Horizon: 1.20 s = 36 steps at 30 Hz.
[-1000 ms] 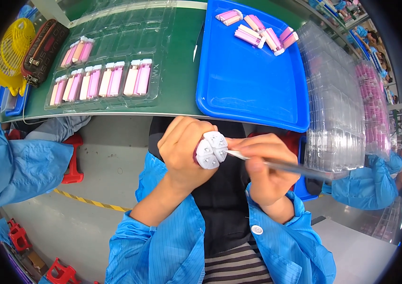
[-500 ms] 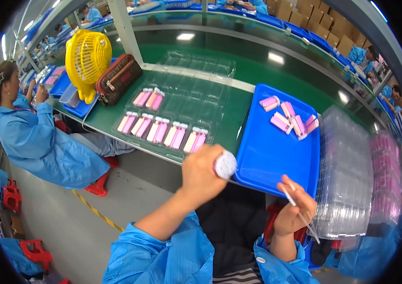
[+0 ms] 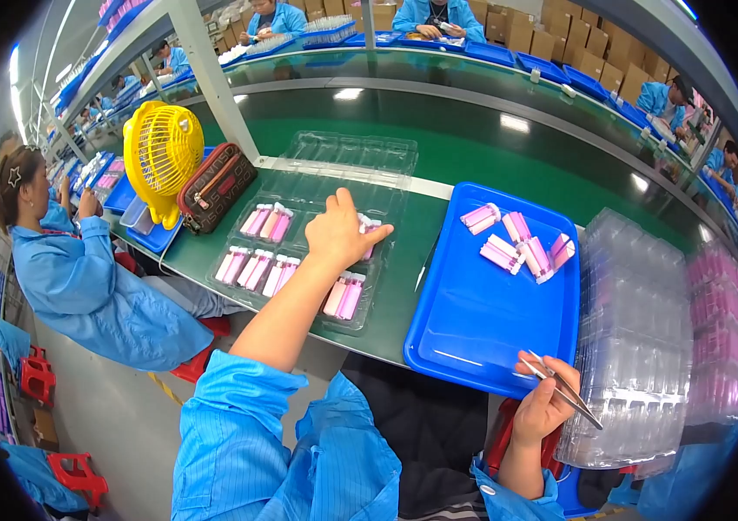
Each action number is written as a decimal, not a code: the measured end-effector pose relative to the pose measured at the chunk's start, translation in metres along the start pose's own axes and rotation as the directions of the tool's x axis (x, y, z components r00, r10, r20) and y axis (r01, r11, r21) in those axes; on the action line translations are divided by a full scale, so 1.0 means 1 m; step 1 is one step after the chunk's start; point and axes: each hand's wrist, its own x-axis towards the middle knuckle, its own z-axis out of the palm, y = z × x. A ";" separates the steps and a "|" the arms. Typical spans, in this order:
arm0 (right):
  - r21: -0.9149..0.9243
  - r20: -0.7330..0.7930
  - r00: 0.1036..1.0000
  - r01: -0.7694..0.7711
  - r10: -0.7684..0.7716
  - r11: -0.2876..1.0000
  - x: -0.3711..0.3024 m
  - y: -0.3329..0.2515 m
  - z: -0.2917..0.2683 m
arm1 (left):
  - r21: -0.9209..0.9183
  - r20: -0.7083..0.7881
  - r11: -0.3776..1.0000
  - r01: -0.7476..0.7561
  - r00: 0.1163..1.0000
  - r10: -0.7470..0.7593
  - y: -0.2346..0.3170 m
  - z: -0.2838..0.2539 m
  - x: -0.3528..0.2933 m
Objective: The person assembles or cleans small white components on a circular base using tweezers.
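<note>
My left hand (image 3: 334, 233) is over a clear plastic blister tray (image 3: 347, 174), its index finger and thumb stretched apart. Beneath the thumb lies a small pink block with a white end (image 3: 368, 225), partly covered; it looks seated in the tray. Similar pink-and-cream blocks (image 3: 255, 269) fill part of the tray's near rows, some hidden by my hand and forearm. My right hand (image 3: 542, 404) holds slim tweezers (image 3: 575, 402) between thumb and fingers, near the corner of a blue tray (image 3: 473, 321). Several loose pink-and-cream blocks (image 3: 536, 257) lie in that tray's far part.
Stacked clear blister trays (image 3: 629, 347) stand to the right, with pink-filled ones (image 3: 716, 321) beyond. A yellow fan (image 3: 163, 156) and a brown pouch (image 3: 217, 187) sit at the far left. Close on the left sits a co-worker in blue (image 3: 99, 278). A white post (image 3: 212, 78) rises behind.
My left hand has moved from the near table edge up and left over the clear tray, with the white-ended block it held now under its thumb. My right hand still holds the tweezers.
</note>
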 end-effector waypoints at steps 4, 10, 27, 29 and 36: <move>0.045 -0.026 0.996 -0.081 0.082 0.996 -0.004 -0.003 -0.009 | -0.080 -0.186 0.991 -0.106 0.979 0.089 -0.019 0.000 0.006; 0.142 0.074 0.938 -0.345 0.338 0.928 0.002 -0.016 -0.004 | 0.125 -0.213 0.982 -0.143 0.963 0.168 -0.068 0.008 0.013; -0.442 0.430 0.893 0.085 0.128 0.893 0.021 -0.022 0.004 | 0.034 -0.923 0.288 -0.957 0.080 0.375 0.086 -0.187 -0.030; -0.419 0.272 0.899 -0.209 0.342 0.883 -0.028 -0.062 0.022 | 0.071 -0.930 0.297 -0.952 0.045 0.366 0.082 -0.195 -0.033; -0.327 0.394 0.907 -0.016 0.151 0.945 0.008 -0.016 0.004 | -0.109 -0.854 0.212 -0.971 0.201 0.481 0.108 -0.161 -0.036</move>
